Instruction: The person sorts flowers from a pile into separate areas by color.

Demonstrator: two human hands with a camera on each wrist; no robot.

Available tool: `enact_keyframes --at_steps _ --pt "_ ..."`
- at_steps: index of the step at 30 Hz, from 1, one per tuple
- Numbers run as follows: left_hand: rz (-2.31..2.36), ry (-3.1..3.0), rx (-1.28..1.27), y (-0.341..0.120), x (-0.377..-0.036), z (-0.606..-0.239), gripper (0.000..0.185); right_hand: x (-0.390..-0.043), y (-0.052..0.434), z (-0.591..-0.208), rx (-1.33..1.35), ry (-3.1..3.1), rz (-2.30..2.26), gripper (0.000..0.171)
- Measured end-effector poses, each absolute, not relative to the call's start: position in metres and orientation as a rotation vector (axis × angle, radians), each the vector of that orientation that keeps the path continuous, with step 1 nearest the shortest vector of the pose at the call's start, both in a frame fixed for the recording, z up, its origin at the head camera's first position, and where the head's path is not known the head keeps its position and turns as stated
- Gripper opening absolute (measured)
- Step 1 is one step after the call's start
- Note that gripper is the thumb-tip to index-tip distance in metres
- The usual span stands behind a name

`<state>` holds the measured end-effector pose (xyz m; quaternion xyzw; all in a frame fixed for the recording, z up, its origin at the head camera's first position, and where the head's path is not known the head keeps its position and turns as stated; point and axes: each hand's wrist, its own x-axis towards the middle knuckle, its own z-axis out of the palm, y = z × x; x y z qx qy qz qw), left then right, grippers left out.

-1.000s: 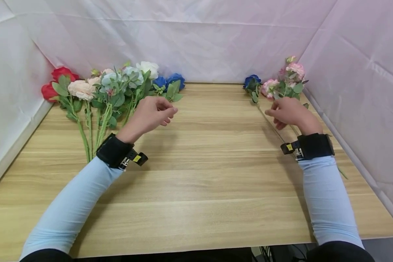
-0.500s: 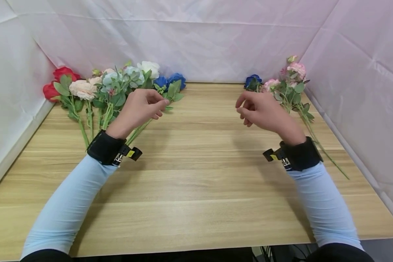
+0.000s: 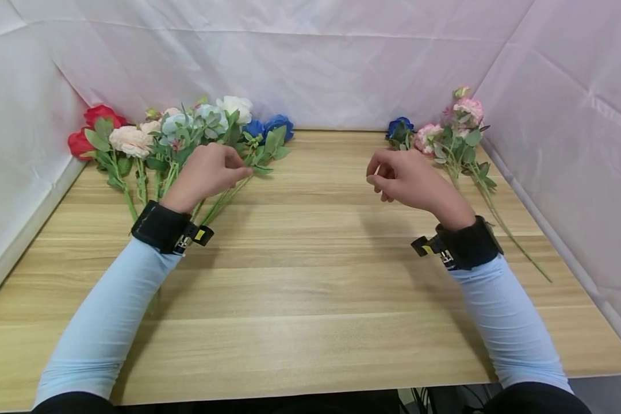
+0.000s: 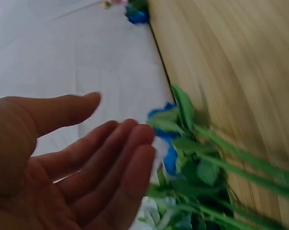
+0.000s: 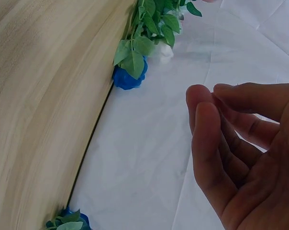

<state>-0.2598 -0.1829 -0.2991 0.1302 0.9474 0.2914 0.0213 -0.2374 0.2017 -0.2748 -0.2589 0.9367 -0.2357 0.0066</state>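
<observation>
At the desk's far left corner lies our bunch of flowers, and our left hand hovers over its green stems, fingers relaxed and holding nothing. Our right hand hangs loosely curled and empty near the pink sprigs at the far right corner. The stems look light, thin and springy, the blooms soft and crushable; mid-stem seems best for taking hold.
</observation>
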Motion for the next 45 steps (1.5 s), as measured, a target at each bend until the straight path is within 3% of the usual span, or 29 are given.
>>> enact_keyframes --at_steps 4,11,16,45 --pt "0.614 2.994 0.389 -0.19 -0.269 -0.313 0.025 -0.237 0.202 -0.276 -0.816 2.935 -0.716 0.009" --pt "0.484 3.005 0.381 -0.194 -0.272 -0.326 0.052 -0.238 0.2 -0.276 -0.827 2.949 -0.656 0.01" --pt "0.417 2.949 0.36 -0.192 -0.272 -0.328 0.055 -0.239 0.199 -0.277 -0.794 2.926 -0.667 0.012" --pt "0.52 3.093 0.572 -0.182 -0.255 -0.301 0.037 -0.243 0.196 -0.285 -0.761 2.872 -0.653 0.015"
